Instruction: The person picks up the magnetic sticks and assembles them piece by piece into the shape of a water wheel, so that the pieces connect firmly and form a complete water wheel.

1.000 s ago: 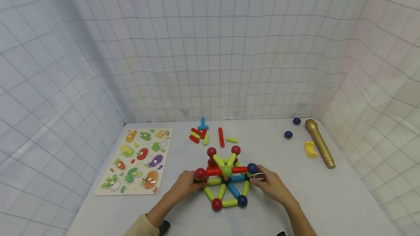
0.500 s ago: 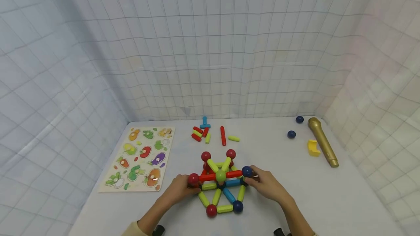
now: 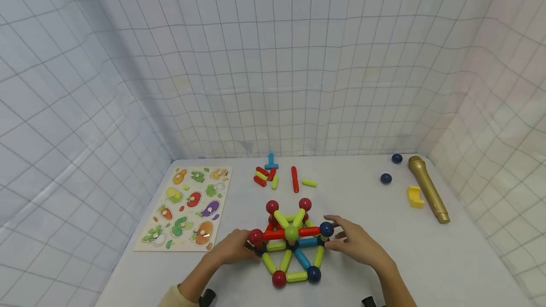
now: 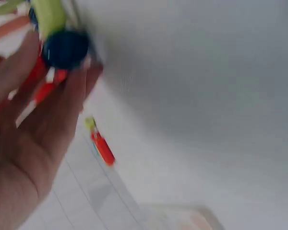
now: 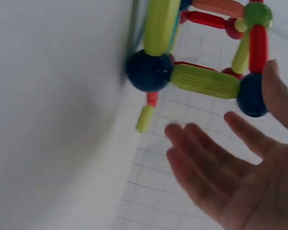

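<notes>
A model of magnetic sticks and balls (image 3: 291,233) stands on the table in front of me, built from lime, red and blue sticks with red, dark blue and green balls. At its left corner, by a red ball (image 3: 255,236), my left hand (image 3: 234,251) holds the frame. The left wrist view has that hand's thumb and fingers around a dark blue ball (image 4: 66,50). My right hand (image 3: 356,243) is at the right corner, fingers spread and loosely bent. In the right wrist view its thumb lies at a dark blue ball (image 5: 252,95), while the other fingers are apart from the model.
Behind the model lie loose red sticks (image 3: 295,179), lime sticks (image 3: 309,183) and blue sticks (image 3: 271,166). A vegetable puzzle board (image 3: 187,193) is on the left. To the right are two dark blue balls (image 3: 386,178), a yellow bracket-shaped piece (image 3: 415,197) and a gold microphone-shaped tube (image 3: 428,189).
The model has shifted a little left and closer to me across the table. My right hand's fingers have loosened and spread away from its corner; the left hand stays at its corner.
</notes>
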Motion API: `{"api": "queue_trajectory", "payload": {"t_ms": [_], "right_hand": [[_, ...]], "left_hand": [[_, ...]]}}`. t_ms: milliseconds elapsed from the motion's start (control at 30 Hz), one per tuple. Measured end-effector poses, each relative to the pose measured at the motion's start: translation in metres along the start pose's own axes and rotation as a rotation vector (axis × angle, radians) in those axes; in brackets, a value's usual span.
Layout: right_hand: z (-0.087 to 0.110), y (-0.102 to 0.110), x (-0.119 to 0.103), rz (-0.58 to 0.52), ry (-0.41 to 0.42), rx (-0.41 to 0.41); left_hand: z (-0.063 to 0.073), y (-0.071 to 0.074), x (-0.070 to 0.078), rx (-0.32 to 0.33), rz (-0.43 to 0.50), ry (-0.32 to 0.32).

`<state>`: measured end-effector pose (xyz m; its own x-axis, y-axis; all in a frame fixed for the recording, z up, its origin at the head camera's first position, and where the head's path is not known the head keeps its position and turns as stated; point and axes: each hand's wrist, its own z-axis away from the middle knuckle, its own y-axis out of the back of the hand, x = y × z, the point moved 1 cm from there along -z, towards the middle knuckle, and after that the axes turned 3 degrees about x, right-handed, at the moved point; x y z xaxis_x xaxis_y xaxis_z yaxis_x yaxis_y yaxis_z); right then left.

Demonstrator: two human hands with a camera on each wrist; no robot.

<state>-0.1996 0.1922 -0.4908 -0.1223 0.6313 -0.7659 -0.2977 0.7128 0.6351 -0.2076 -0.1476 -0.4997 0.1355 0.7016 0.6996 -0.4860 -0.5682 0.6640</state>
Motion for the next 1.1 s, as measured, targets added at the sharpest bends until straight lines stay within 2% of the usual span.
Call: {"api": "queue_trajectory", "payload": {"t_ms": [67,100,133,200,267,367,433,533,667,800,900,1000,1100], "right_hand": [[0.005,0.005,-0.014,0.123,0.014,0.106],[0.007,0.007,-0.023,0.191,0.028,0.163],[0.011,0.006,-0.032,0.256,0.054,0.215],[0.015,0.003,-0.051,0.341,0.129,0.266],[0.016,-0.004,-0.068,0.401,0.218,0.263],[0.01,-0.017,-0.084,0.456,0.339,0.199],[0.004,-0.026,-0.088,0.482,0.38,0.164],[-0.001,-0.037,-0.09,0.497,0.399,0.149],[-0.002,-0.048,-0.088,0.503,0.402,0.141],[-0.005,-0.055,-0.088,0.5,0.41,0.141],[-0.007,-0.055,-0.089,0.512,0.422,0.161],[-0.007,-0.053,-0.087,0.529,0.425,0.191],[-0.006,-0.05,-0.085,0.537,0.422,0.22]], "left_hand": [[-0.008,0.015,-0.005,-0.073,0.011,-0.027],[-0.015,0.022,-0.007,-0.085,0.005,-0.035],[-0.022,0.03,-0.007,-0.078,-0.011,-0.041],[-0.043,0.044,-0.004,-0.003,-0.095,-0.029],[-0.069,0.055,0.002,0.095,-0.213,-0.016],[-0.109,0.066,0.01,0.222,-0.453,0.023],[-0.129,0.069,0.012,0.267,-0.577,0.044],[-0.148,0.068,0.006,0.288,-0.671,0.076],[-0.154,0.058,-0.012,0.252,-0.678,0.106],[-0.145,0.051,-0.024,0.258,-0.684,0.142],[-0.135,0.05,-0.025,0.271,-0.668,0.162],[-0.124,0.05,-0.022,0.264,-0.591,0.175],[-0.109,0.056,-0.015,0.283,-0.462,0.184]]}}
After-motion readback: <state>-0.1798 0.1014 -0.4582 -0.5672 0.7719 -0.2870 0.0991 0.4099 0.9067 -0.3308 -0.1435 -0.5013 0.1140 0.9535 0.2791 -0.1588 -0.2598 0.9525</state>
